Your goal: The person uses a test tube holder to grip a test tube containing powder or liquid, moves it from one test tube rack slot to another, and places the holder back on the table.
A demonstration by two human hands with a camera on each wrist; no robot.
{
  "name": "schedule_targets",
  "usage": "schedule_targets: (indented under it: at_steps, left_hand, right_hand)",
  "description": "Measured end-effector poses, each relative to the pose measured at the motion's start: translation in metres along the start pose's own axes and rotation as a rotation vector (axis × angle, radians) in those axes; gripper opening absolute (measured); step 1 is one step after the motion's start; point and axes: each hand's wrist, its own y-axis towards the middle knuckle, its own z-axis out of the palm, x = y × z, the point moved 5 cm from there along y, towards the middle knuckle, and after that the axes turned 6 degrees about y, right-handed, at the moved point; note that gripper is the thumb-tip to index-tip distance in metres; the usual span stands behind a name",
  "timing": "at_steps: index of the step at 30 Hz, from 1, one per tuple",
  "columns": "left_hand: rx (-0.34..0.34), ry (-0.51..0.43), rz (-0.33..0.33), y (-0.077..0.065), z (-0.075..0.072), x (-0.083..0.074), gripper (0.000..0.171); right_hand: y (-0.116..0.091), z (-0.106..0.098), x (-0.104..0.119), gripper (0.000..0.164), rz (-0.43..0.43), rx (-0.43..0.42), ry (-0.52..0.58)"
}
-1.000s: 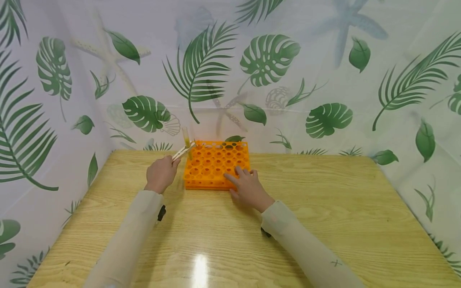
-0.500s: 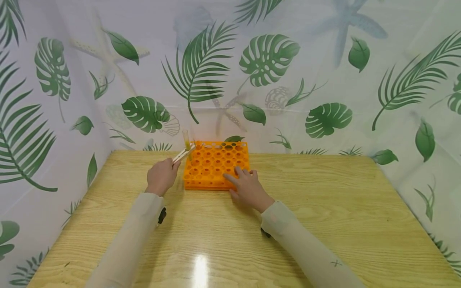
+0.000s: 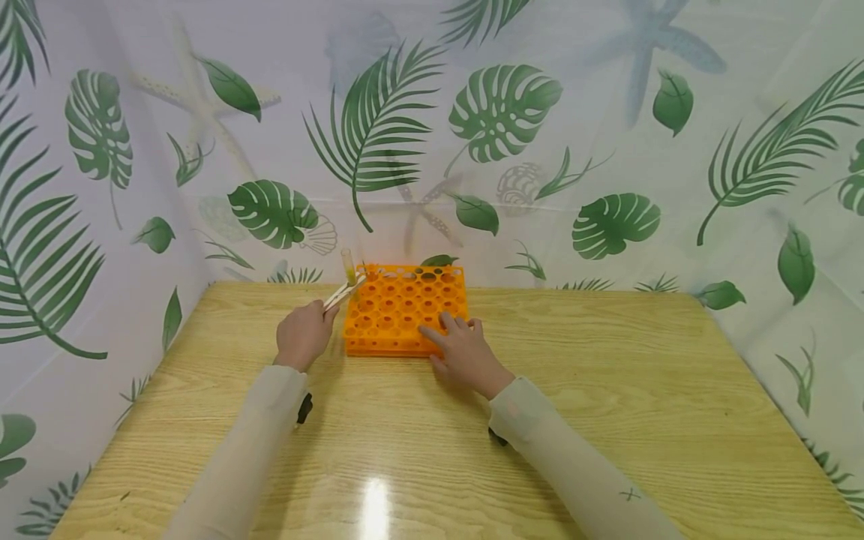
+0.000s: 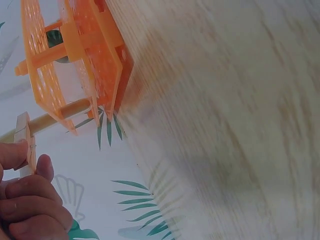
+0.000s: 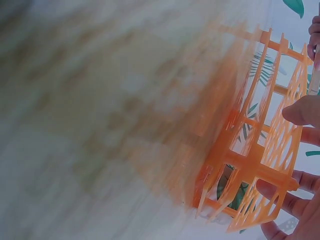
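My left hand grips a wooden test tube clamp with curled fingers. The clamp's jaws are around a clear test tube with yellow liquid. The tube stands nearly upright at the back left corner of an orange test tube rack. In the left wrist view the lower part of the tube passes through the rack's upper tiers; its tip is hard to make out. My right hand holds the rack's front right corner, fingers spread over its top and end, as the right wrist view also shows.
The rack stands on a wood-grain table, near its back edge. A white curtain with green leaf prints hangs close behind the rack and along both sides. Several holes of the rack show nothing in them.
My left hand, the clamp and the test tube have moved slightly down, the tube sinking a little lower at the rack's corner. My right hand and the rack have stayed put.
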Motion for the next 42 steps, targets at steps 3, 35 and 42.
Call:
schedule_targets:
  at_steps: [3, 35, 42]
  left_hand:
    - [-0.005, -0.005, 0.002, 0.0004, 0.0014, 0.0000, 0.039]
    - [-0.014, -0.014, 0.022, 0.0025, -0.0016, -0.0011, 0.041]
    - [-0.026, -0.009, 0.023, 0.0017, -0.0035, -0.0033, 0.041]
  right_hand:
    - [0.0000, 0.0003, -0.0001, 0.046, 0.000, 0.001, -0.003]
    - [0.0002, -0.0006, -0.0007, 0.046, -0.017, -0.029, -0.003]
    - [-0.0003, 0.0002, -0.0004, 0.046, -0.013, -0.021, 0.002]
